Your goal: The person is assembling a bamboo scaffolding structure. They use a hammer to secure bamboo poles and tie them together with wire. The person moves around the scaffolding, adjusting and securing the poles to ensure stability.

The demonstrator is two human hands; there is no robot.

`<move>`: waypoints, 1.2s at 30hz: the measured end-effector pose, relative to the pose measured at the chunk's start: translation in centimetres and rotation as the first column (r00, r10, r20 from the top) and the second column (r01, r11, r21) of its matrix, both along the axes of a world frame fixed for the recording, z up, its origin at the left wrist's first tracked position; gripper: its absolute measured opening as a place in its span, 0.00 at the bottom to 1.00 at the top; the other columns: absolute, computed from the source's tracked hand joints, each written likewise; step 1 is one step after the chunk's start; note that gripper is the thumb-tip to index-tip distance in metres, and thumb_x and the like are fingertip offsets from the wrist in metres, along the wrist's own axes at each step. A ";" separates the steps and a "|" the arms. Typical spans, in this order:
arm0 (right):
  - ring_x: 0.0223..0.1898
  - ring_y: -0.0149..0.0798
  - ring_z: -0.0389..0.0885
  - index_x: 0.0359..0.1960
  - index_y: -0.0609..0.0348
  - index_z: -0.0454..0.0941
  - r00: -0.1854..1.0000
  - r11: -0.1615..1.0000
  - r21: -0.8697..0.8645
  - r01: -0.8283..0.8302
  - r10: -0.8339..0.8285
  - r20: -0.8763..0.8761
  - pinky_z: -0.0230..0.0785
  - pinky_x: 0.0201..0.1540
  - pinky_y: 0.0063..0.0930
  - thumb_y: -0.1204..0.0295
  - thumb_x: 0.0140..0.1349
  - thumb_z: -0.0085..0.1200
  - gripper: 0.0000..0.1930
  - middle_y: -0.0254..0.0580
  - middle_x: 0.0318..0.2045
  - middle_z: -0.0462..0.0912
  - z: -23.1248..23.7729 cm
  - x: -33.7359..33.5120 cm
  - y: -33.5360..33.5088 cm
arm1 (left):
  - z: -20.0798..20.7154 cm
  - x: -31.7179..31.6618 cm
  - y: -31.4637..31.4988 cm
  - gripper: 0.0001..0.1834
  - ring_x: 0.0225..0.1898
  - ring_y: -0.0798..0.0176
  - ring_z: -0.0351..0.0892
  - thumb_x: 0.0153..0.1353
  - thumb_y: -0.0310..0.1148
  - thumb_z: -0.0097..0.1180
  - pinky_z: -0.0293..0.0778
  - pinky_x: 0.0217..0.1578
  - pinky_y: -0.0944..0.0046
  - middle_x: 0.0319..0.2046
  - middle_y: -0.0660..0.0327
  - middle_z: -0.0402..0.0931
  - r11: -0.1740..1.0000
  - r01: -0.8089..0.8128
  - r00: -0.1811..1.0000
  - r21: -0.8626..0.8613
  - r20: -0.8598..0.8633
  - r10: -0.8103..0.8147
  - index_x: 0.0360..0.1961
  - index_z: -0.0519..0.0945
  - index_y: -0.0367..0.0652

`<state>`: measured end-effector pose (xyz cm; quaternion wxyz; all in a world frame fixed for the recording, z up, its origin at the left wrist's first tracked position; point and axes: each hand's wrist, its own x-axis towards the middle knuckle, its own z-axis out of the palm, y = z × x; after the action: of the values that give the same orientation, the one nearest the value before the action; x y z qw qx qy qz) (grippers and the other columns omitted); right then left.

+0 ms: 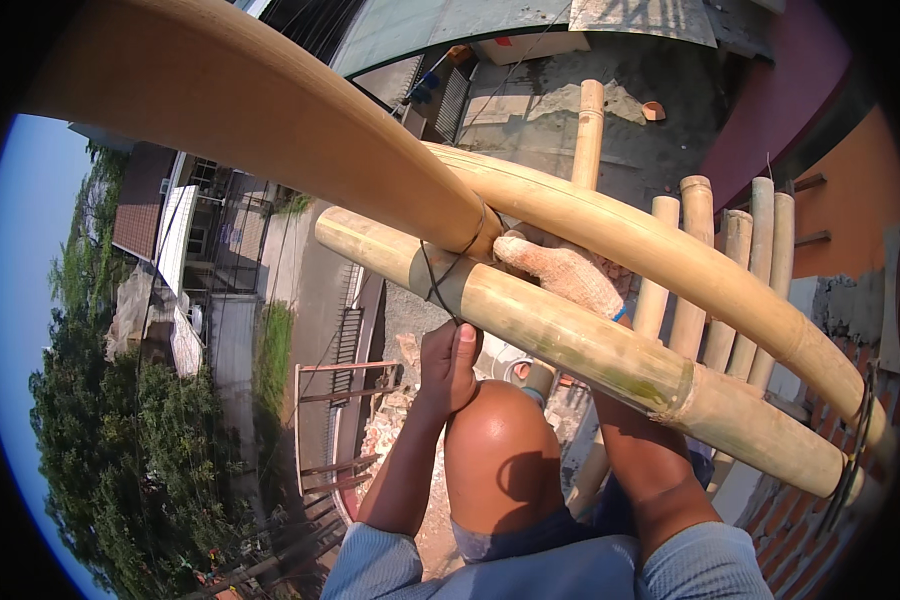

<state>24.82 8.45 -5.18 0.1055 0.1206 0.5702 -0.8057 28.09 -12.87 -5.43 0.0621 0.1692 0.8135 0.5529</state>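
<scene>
My bare left hand (450, 365) is a closed fist below the lower bamboo pole (570, 335), its thumb pointing up. Dark cord (437, 280) crosses that pole and runs down into the fist. A thick bamboo pole (300, 120) slants in from the upper left, and its end meets the lower pole at the lashing. On the far side of the lower pole is my right hand (570, 278), in a pale knitted glove with a blue cuff. It reaches toward this joint with its fingers partly hidden. Over it passes a curved bamboo pole (660, 235).
More cord (855, 450) binds the two poles at the right. Several bamboo poles (698, 260) stand upright beyond them. My bare knee (505, 450) is just under the lower pole. Far below are rubble (395, 430), a metal frame (300, 430) and trees (140, 440).
</scene>
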 end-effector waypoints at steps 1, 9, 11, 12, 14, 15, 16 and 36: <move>0.36 0.28 0.80 0.45 0.58 0.84 0.998 0.993 -0.116 0.034 -0.028 0.048 0.74 0.41 0.26 0.60 0.70 0.60 0.14 0.38 0.33 0.84 -0.9 0.3 -0.3 | 0.0 -0.1 0.0 0.22 0.20 0.67 0.61 0.79 0.37 0.44 0.59 0.24 0.61 0.17 0.62 0.63 0.999 0.005 1.000 -0.040 -0.020 -0.006 0.25 0.69 0.37; 0.55 0.37 0.81 0.60 0.59 0.79 0.979 0.867 -0.464 0.182 -0.203 0.005 0.75 0.56 0.33 0.65 0.74 0.56 0.18 0.41 0.55 0.83 -8.7 7.6 -7.0 | 0.5 -0.4 -0.7 0.18 0.20 0.47 0.66 0.77 0.32 0.47 0.64 0.26 0.55 0.19 0.48 0.66 0.988 0.062 0.995 -0.143 -0.066 -0.072 0.28 0.71 0.34; 0.55 0.41 0.81 0.60 0.57 0.79 0.988 0.944 -0.292 0.151 -0.156 0.008 0.74 0.57 0.35 0.66 0.74 0.56 0.17 0.43 0.56 0.83 -8.2 8.0 -8.2 | 0.6 -0.7 -0.7 0.18 0.20 0.46 0.67 0.77 0.32 0.47 0.64 0.26 0.54 0.19 0.48 0.66 0.984 0.072 0.985 -0.164 -0.143 -0.096 0.28 0.71 0.34; 0.56 0.42 0.80 0.60 0.56 0.79 0.991 0.970 -0.205 0.131 -0.136 -0.011 0.74 0.57 0.36 0.66 0.73 0.56 0.17 0.44 0.56 0.83 -7.6 8.1 -8.6 | 0.7 -0.8 -0.6 0.18 0.21 0.44 0.68 0.77 0.32 0.47 0.64 0.26 0.54 0.19 0.48 0.66 0.982 0.079 0.986 -0.174 -0.130 -0.102 0.28 0.71 0.34; 0.54 0.44 0.81 0.58 0.58 0.79 0.974 0.991 0.089 0.098 -0.078 -0.213 0.74 0.57 0.36 0.69 0.73 0.55 0.15 0.47 0.55 0.83 -6.2 7.9 -8.9 | 1.0 -1.0 -0.4 0.18 0.21 0.41 0.69 0.77 0.33 0.47 0.65 0.26 0.52 0.20 0.47 0.67 0.986 0.076 0.989 -0.149 -0.118 -0.094 0.28 0.71 0.34; 0.51 0.44 0.81 0.55 0.61 0.80 0.966 0.973 0.209 0.102 -0.047 -0.255 0.75 0.55 0.36 0.71 0.73 0.53 0.13 0.50 0.53 0.83 -5.4 7.7 -9.3 | 1.3 -1.0 -0.5 0.19 0.21 0.43 0.68 0.77 0.34 0.47 0.64 0.26 0.52 0.19 0.48 0.67 0.977 0.089 0.986 -0.194 -0.123 -0.115 0.27 0.71 0.34; 0.50 0.44 0.82 0.53 0.63 0.80 0.958 0.908 0.410 0.085 0.039 -0.285 0.76 0.54 0.36 0.72 0.72 0.52 0.12 0.50 0.52 0.84 -4.7 7.6 -9.2 | 1.8 -1.1 -0.6 0.20 0.21 0.45 0.68 0.78 0.34 0.46 0.64 0.26 0.52 0.19 0.48 0.67 0.972 0.100 0.984 -0.212 -0.122 -0.128 0.27 0.71 0.33; 0.26 0.44 0.77 0.38 0.61 0.80 0.983 0.887 0.461 -0.001 0.085 -0.160 0.72 0.31 0.39 0.71 0.63 0.59 0.07 0.46 0.24 0.78 6.4 4.4 -8.5 | 8.5 -4.1 -4.9 0.23 0.36 0.32 0.80 0.76 0.41 0.46 0.74 0.38 0.41 0.28 0.39 0.79 0.819 0.262 0.913 -0.511 -0.144 -0.382 0.30 0.81 0.34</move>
<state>29.22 -0.03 1.26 0.0412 0.0577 0.7540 -0.6531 23.97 -17.81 3.04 0.0966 0.3500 0.8855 0.2900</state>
